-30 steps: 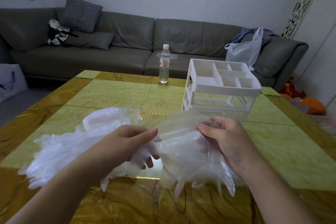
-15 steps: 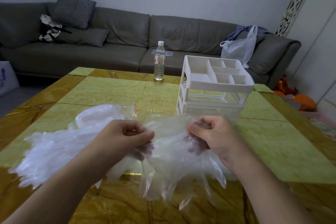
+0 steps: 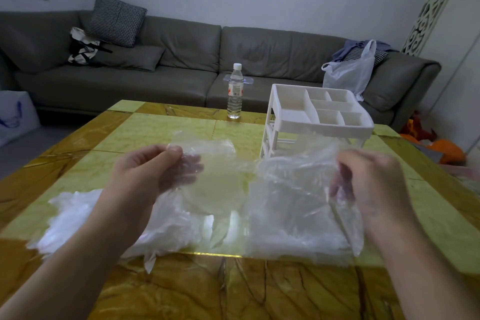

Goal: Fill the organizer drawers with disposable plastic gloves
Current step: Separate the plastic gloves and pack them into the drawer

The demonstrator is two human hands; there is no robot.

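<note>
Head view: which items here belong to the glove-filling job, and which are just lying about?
Job:
- clear gloves, gripped by left hand and right hand
- glove pile on the table
- white organizer

Lying about:
- water bottle
- plastic bag, checked cushion and tote bag on the sofa

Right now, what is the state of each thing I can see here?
Left hand: pinches one clear glove.
Right hand: grips a bunch of gloves.
Glove: held up, spread flat.
Bunch of gloves: lifted, hanging down.
Pile of gloves: lies on the table.
Organizer: upright, top compartments empty.
Bottle: upright, capped.
</note>
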